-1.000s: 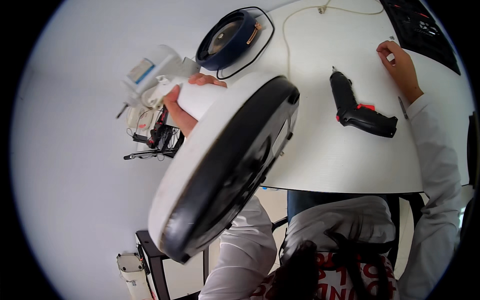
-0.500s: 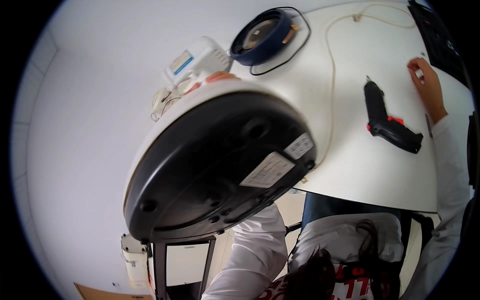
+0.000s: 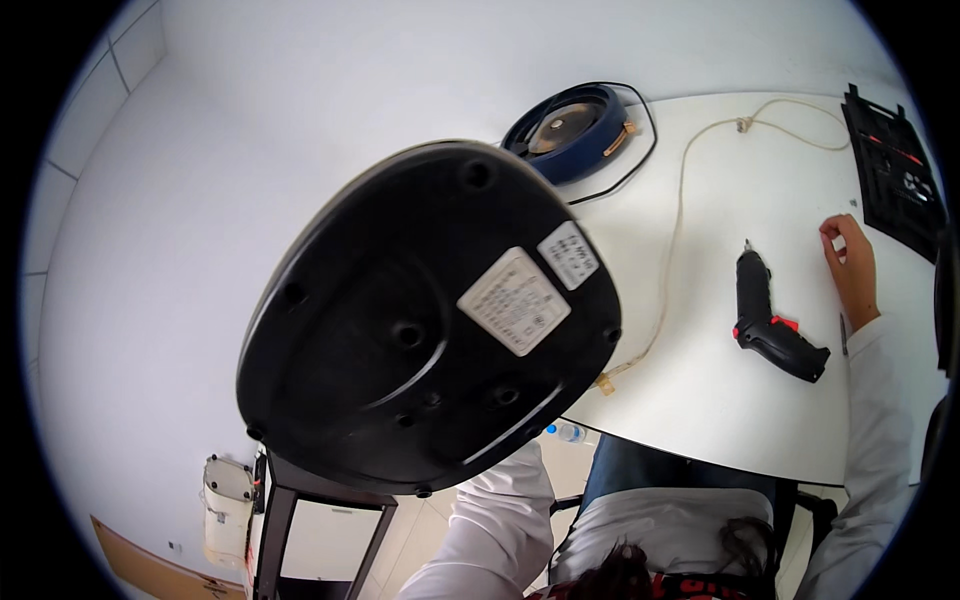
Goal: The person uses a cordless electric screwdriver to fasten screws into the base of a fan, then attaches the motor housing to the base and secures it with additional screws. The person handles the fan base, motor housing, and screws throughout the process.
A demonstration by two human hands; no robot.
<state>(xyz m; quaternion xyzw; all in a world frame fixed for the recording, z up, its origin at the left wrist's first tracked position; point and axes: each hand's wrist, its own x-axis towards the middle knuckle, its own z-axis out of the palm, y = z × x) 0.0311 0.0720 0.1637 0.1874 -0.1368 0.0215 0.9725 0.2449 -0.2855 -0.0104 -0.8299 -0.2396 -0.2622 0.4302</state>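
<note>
A rounded appliance point(image 3: 340, 350) is tilted up with its black underside facing me, showing two white labels, several recessed holes and small feet. My left sleeve runs in behind it, and my left hand is hidden there, holding it up off the table. My right hand point(image 3: 852, 265) rests at the table's right side, fingers curled in; whether something small is between them I cannot make out. Left of it lies a black cordless screwdriver point(image 3: 768, 315) with red buttons, bit pointing away. A slim dark piece point(image 3: 844, 337) lies by the right wrist.
A navy round housing point(image 3: 610, 125) with a metal disc and black cord stands at the back. A beige cord point(image 3: 682, 190) crosses the white table point(image 3: 700, 420). An open black tool case point(image 3: 885, 205) lies far right. Below are a bottle point(image 3: 570, 432) and a dark-framed cabinet point(image 3: 330, 540).
The appliance has turned so its underside faces me more fully, hiding my left fingers and the white parts behind it. The view has shifted; my right hand stays curled on the table.
</note>
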